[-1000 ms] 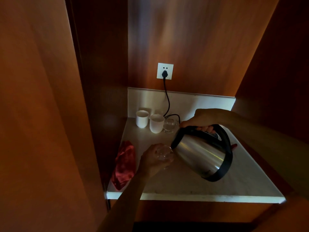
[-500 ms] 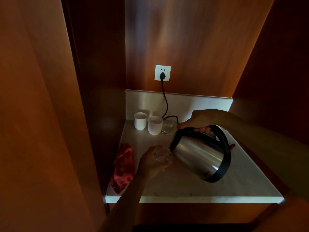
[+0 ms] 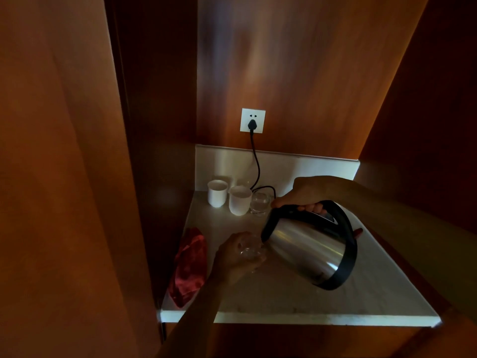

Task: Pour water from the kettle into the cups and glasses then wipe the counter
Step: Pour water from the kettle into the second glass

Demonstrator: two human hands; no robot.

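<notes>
My right hand (image 3: pixel 305 192) grips the black handle of a steel kettle (image 3: pixel 307 245), tilted so its spout dips over a clear glass (image 3: pixel 251 250). My left hand (image 3: pixel 235 257) wraps around that glass, which rests on the pale counter (image 3: pixel 284 293). At the back stand two white cups (image 3: pixel 217 193) (image 3: pixel 240 200) and a second clear glass (image 3: pixel 260 204) with water in it. A crumpled red cloth (image 3: pixel 189 267) lies along the counter's left edge.
A black cord (image 3: pixel 256 166) runs from a white wall socket (image 3: pixel 252 120) down behind the cups. A small red part (image 3: pixel 358 231) shows behind the kettle. Dark wooden panels close in the counter on the left, back and right.
The kettle stays tilted over the held glass; both hands keep their grip. Only the view has shifted slightly.
</notes>
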